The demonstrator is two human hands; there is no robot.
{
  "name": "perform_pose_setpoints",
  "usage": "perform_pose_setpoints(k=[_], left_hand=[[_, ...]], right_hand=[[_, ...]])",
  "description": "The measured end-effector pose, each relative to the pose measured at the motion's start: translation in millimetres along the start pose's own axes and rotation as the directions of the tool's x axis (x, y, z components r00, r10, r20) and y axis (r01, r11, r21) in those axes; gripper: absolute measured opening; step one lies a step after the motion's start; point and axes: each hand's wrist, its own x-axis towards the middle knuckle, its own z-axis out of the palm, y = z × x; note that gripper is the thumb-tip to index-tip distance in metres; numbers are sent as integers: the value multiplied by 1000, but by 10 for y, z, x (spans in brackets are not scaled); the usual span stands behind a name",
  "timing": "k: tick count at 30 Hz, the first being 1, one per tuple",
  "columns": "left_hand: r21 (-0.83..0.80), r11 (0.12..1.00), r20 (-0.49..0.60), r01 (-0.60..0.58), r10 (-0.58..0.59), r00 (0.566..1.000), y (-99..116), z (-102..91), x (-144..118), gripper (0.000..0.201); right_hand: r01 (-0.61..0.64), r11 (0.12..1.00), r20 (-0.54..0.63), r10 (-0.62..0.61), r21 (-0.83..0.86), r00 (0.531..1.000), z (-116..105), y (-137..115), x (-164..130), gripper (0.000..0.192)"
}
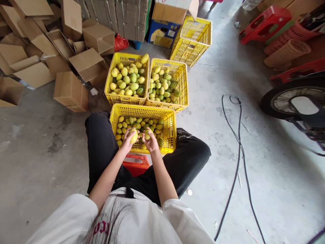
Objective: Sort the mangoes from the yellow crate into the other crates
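My left hand (127,140) is closed around a yellow lemon (133,136), held over the near yellow crate (173,134). Just to its right, my right hand (151,142) grips a greener lemon (147,135). A small gap separates the two fruits. Below them, more green and yellow lemons (124,125) cover the bottom of the near crate. Beyond it stand two fuller crates side by side: the left crate (108,82) is heaped with larger yellow-green lemons, and the right crate (184,89) holds smaller, greener ones.
Open cardboard boxes (71,88) are piled at the left. An upright yellow crate (191,42) and a blue box (162,33) stand at the back. A black cable (239,145) lies on the floor at right, near a motorbike wheel (284,101) and a red stool (270,22).
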Motion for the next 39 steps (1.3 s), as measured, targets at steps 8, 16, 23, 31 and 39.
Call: perform_pose_setpoints(k=[8, 16, 23, 31, 39], left_hand=[[105, 989, -30, 104, -101, 994, -8, 15, 6, 40], [168, 980, -12, 106, -106, 994, 27, 12, 10, 35], [154, 980, -53, 125, -118, 992, -16, 15, 12, 30], [-145, 981, -138, 129, -149, 979, -6, 24, 65, 30], [-129, 992, -183, 15, -39, 982, -15, 20, 47, 30]], right_hand=[[17, 985, -8, -18, -172, 1000, 66, 105, -13, 48], [30, 963, 14, -27, -268, 1000, 73, 68, -32, 54], [54, 966, -61, -71, -255, 996, 50, 182, 9, 46], [-19, 1000, -109, 18, -10, 994, 34, 100, 67, 36], [46, 998, -184, -51, -30, 982, 57, 80, 29, 41]])
